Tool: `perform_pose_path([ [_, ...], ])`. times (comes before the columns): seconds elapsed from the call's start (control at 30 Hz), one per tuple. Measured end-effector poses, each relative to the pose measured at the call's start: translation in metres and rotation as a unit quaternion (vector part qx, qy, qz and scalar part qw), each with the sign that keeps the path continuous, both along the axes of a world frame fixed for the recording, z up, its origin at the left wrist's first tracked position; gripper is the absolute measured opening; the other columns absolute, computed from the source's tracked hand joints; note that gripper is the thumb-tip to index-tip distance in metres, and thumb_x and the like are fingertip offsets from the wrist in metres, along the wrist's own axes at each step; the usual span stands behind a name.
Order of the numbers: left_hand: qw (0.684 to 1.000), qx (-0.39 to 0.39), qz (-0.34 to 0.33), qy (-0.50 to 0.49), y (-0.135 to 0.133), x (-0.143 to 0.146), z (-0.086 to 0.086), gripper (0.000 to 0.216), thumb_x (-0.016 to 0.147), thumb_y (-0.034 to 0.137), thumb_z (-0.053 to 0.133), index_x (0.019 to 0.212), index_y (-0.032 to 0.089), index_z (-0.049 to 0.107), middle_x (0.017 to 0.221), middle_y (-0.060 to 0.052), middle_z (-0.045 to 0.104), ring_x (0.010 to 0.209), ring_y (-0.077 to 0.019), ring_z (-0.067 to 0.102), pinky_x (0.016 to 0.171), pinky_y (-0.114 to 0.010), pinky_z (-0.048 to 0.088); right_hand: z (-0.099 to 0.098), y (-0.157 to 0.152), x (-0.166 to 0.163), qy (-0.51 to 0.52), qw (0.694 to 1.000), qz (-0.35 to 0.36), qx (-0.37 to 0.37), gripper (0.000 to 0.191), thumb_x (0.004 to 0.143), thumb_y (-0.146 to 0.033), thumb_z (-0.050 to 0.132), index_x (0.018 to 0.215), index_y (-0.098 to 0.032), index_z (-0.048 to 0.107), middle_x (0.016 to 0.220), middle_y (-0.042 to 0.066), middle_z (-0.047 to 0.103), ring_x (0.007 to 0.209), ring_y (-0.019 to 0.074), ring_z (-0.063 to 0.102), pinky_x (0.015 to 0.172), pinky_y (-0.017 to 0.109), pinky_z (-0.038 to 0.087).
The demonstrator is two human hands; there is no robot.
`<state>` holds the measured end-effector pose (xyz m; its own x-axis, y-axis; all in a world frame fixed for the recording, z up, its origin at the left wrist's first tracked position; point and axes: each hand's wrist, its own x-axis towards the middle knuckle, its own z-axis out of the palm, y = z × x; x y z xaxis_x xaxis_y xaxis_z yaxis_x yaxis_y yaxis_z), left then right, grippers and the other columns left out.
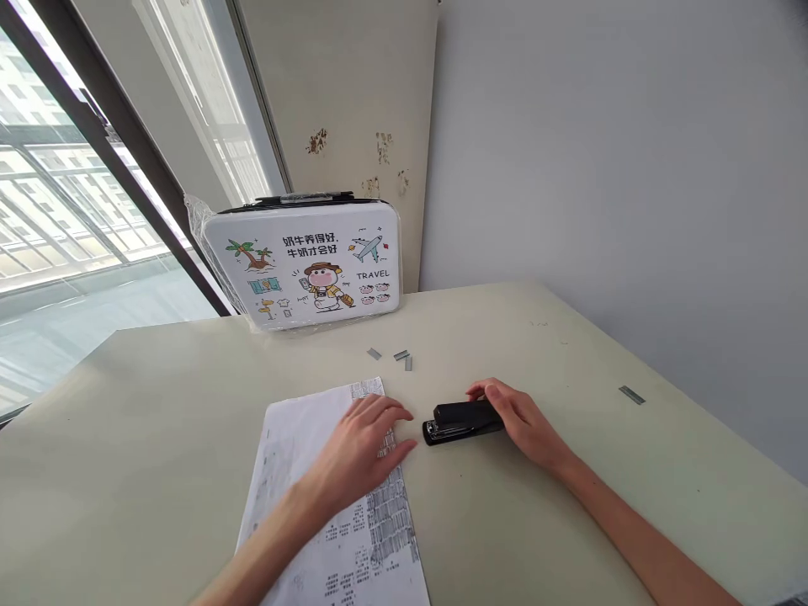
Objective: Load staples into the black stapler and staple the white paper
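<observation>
A white printed sheet of paper [341,539] with barcodes lies on the pale table [157,404] in front of me. My left hand [363,446] rests flat on its upper right part, fingers stretched out. Just right of the sheet lies a black stapler [458,421], pointing left. My right hand [521,421] lies over the stapler's rear end, fingers curled around it.
Several small strips of staples [402,358] lie beyond the stapler, and another strip [631,395] lies at the right. A white cartoon-printed case [309,265] wrapped in plastic stands at the table's back edge by the window. A grey wall runs along the right.
</observation>
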<state>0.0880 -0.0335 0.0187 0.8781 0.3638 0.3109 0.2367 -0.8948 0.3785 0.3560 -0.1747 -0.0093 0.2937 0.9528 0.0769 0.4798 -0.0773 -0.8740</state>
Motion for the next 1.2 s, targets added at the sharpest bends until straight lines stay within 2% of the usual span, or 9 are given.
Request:
perform_pose_path([
  [0.13,1.000,0.030,-0.007,0.001,-0.014,0.037,-0.007,0.019,0.104,0.041,0.059,0.106,0.024,0.067,0.108,-0.007,0.072,0.098,-0.0272,0.068,0.085,-0.044,0.054,0.002,0.001,-0.002,-0.056,0.996,0.070,0.017,0.040,0.099,-0.061,0.055,0.107,-0.024,0.068,0.097,0.004,0.073,0.084,0.0216,0.063,0.075,0.032,0.049],
  [0.3,0.999,0.034,0.002,0.019,-0.008,0.030,-0.007,0.018,0.104,0.040,0.058,0.102,0.024,0.065,0.102,-0.006,0.072,0.093,-0.0267,0.067,0.081,-0.043,0.054,0.006,0.002,0.006,-0.046,0.997,0.063,-0.013,0.033,0.085,-0.055,0.076,0.100,-0.026,0.072,0.093,0.001,0.073,0.081,0.0201,0.061,0.072,0.031,0.047],
  [0.47,0.999,0.011,-0.019,0.026,-0.001,0.002,0.004,0.020,0.105,0.041,0.054,0.104,0.026,0.068,0.104,-0.007,0.072,0.094,-0.0254,0.068,0.085,-0.042,0.055,0.007,0.001,0.017,0.021,0.996,0.079,-0.042,0.037,0.077,-0.056,0.082,0.095,-0.025,0.073,0.086,-0.001,0.069,0.078,0.0187,0.059,0.069,0.029,0.047],
  [0.6,0.999,-0.010,-0.025,0.025,0.011,-0.004,0.008,0.025,0.102,0.049,0.059,0.112,0.028,0.070,0.110,-0.006,0.073,0.101,-0.0260,0.070,0.090,-0.041,0.056,0.009,0.002,0.018,0.052,0.994,0.081,-0.056,0.040,0.073,-0.055,0.085,0.093,-0.024,0.071,0.086,-0.001,0.067,0.077,0.0178,0.058,0.068,0.028,0.046],
  [0.77,0.995,0.039,0.095,-0.012,0.065,0.012,-0.002,0.030,0.108,0.039,0.042,0.119,0.026,0.067,0.116,-0.008,0.071,0.108,-0.0264,0.066,0.094,-0.044,0.054,0.011,0.002,0.017,0.053,0.993,0.082,-0.069,0.039,0.074,-0.053,0.085,0.095,-0.024,0.071,0.087,0.000,0.067,0.079,0.0179,0.057,0.069,0.028,0.047],
  [0.87,0.991,0.053,0.123,-0.008,0.102,0.024,-0.013,0.033,0.105,0.035,0.044,0.127,0.026,0.066,0.119,-0.010,0.066,0.111,-0.0299,0.062,0.097,-0.050,0.052,0.012,0.002,0.017,0.045,0.994,0.080,-0.066,0.039,0.074,-0.054,0.084,0.095,-0.024,0.070,0.087,0.000,0.067,0.077,0.0177,0.058,0.068,0.028,0.048],
  [0.97,0.991,0.056,0.124,0.000,0.123,0.031,-0.021,0.029,0.103,0.039,0.050,0.119,0.027,0.070,0.115,-0.009,0.065,0.108,-0.0290,0.062,0.097,-0.048,0.051,0.012,0.002,0.017,0.043,0.994,0.082,-0.064,0.040,0.074,-0.055,0.084,0.095,-0.024,0.070,0.087,-0.001,0.066,0.078,0.0176,0.058,0.069,0.028,0.048],
  [1.07,0.992,0.052,0.119,-0.003,0.127,0.033,-0.023,0.027,0.103,0.042,0.050,0.107,0.025,0.070,0.111,-0.008,0.066,0.106,-0.0273,0.062,0.095,-0.044,0.051,0.011,0.003,0.017,0.043,0.993,0.082,-0.067,0.040,0.074,-0.055,0.084,0.096,-0.024,0.070,0.089,-0.001,0.066,0.079,0.0176,0.058,0.070,0.028,0.048],
  [1.2,0.991,0.033,0.129,-0.021,0.112,0.029,-0.016,0.029,0.106,0.044,0.044,0.100,0.023,0.063,0.103,-0.007,0.068,0.095,-0.0254,0.064,0.085,-0.040,0.052,0.011,0.003,0.016,0.046,0.993,0.082,-0.072,0.037,0.075,-0.052,0.084,0.096,-0.025,0.070,0.089,-0.001,0.067,0.080,0.0176,0.058,0.072,0.028,0.047],
])
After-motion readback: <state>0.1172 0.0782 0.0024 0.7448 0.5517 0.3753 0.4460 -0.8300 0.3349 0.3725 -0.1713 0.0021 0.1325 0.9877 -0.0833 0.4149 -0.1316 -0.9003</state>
